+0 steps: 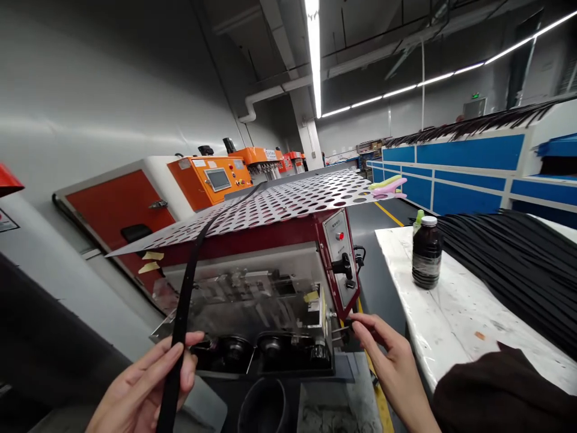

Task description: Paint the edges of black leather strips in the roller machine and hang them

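Observation:
A long black strap (pixel 184 294) runs down from the perforated metal sheet on top of the machine (pixel 252 246), across its front. My left hand (pixel 148 379) pinches this strap between thumb and fingers near its lower part. At the machine's lower right side, my right hand (pixel 390 352) has its thumb and fingertips closed around the dark end of a thin metal rod (pixel 339 329). Below the machine's clear front cover sit black rollers or cups (pixel 234 349). A control panel (pixel 340 252) with a lit red button and black knobs is on the right side.
To the right stands a white-covered table (pixel 460 325) with a dark bottle (pixel 427 252) and many black strips (pixel 509 264). Pink and green clips (pixel 390 187) grip the perforated sheet (pixel 288 198). An orange machine (pixel 211 177) stands behind left. A black bin (pixel 264 403) is below.

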Demonstrator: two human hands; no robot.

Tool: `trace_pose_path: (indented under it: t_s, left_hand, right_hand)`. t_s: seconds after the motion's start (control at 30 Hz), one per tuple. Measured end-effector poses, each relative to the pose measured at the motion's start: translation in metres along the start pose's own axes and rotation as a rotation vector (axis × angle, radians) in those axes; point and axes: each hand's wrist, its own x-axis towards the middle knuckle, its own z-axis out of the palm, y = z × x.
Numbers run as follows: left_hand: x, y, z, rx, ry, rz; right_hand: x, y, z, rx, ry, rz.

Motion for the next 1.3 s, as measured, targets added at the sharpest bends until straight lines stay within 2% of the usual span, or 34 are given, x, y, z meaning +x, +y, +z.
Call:
trace_pose_path:
  t_s: [0.1,0.2,0.37,0.5,0.6,0.87,1.1,1.3]
  left_hand:
    - [0.0,-0.001,0.0,0.031,-0.062,-0.035]
    - [-0.003,0.001,0.001,0.061,-0.048,-0.033]
    - [-0.004,0.001,0.007,0.062,-0.049,-0.017]
    - [-0.003,-0.002,0.009,0.07,-0.068,0.022]
    - [-0.003,-0.004,0.01,0.058,-0.109,0.038]
    - [0.0,-0.009,0.007,0.003,-0.241,0.042]
    - [0.005,-0.009,0.003,0.0,-0.31,0.02]
    - [0.009,-0.011,0.0,-0.025,-0.363,0.018]
  right_hand:
    - [0.0,-0.003,-0.001,-0.019,0.001,-0.004]
    - [-0.001,-0.004,-0.002,-0.055,0.036,0.015]
    - [-0.011,0.0,0.001,-0.009,0.103,0.149]
    - [-0.022,0.003,0.011,0.05,0.016,0.19]
    - [-0.026,0.004,0.02,0.02,0.001,0.189]
    - [-0.025,0.008,0.036,0.073,0.118,0.217]
    - [-0.029,-0.006,0.042,-0.135,0.247,0.136]
    - [-0.03,-0.007,0.045,-0.21,0.291,0.121]
